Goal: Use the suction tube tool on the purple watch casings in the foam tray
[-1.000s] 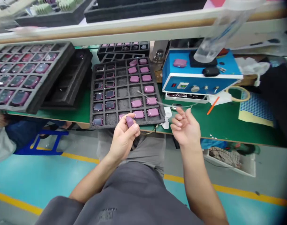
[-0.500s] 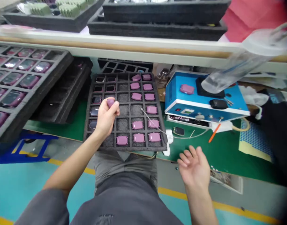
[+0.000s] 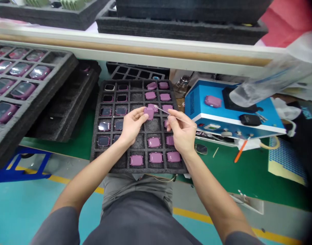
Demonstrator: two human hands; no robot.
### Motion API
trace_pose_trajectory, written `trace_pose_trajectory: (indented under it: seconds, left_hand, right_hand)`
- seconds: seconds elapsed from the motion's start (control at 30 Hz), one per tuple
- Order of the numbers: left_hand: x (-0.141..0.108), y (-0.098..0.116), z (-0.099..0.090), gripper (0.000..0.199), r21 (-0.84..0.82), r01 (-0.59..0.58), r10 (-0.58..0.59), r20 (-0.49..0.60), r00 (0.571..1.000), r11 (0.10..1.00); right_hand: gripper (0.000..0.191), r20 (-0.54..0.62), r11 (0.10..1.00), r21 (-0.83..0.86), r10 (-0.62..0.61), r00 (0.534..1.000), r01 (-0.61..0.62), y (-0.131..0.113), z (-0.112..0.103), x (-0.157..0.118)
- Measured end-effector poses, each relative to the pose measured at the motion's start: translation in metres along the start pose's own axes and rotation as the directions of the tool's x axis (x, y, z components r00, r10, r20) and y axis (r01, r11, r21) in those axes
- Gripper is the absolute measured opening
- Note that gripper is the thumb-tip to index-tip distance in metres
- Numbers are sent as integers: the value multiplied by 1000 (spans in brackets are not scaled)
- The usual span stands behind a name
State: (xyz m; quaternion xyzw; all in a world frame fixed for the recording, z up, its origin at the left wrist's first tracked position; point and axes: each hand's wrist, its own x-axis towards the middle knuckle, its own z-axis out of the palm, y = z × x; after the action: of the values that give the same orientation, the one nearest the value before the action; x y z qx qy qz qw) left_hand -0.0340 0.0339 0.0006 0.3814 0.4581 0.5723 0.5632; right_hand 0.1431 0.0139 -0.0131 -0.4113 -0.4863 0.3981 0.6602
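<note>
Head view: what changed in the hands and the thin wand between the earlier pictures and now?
The right hand, open and off the tray before, has moved in over the foam tray and taken hold of the thin wand. The left hand has shifted from the tray's left columns toward its middle, still holding a purple case. The blue box and orange tool stayed put.
</note>
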Motion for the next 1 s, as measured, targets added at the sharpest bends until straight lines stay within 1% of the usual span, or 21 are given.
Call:
trace_pose_trajectory:
  seconds: [0.07,0.1,0.23,0.3,0.43,0.57,1.0]
  left_hand:
    - [1,-5,0,46,15,-25,25,-12,1000,1000]
    - [1,-7,0,46,18,-27,27,-16,1000,999]
    - [2,-10,1,43,45,-18,19,-10,1000,999]
    - [1,-11,3,42,68,-13,13,3,1000,998]
    - [-1,-10,7,39,111,-22,19,30,999,994]
    - [-5,-9,9,36,163,-57,47,64,997,985]
    - [-7,-6,12,33,243,-61,48,58,997,968]
  right_hand:
    - [20,4,994,-78,-71,997,71,7,4,7]
    - [20,0,993,-86,-84,996,84,9,4,8]
    - [22,-6,998,19,-66,998,66,8,5,3]
    - [17,-17,997,35,-67,998,67,7,6,-1]
    - [9,-44,996,-46,-84,996,82,9,5,-4]
    - [8,-8,987,-132,-94,996,92,14,2,-5]
    - [8,-27,989,-123,-81,996,77,13,3,-6]
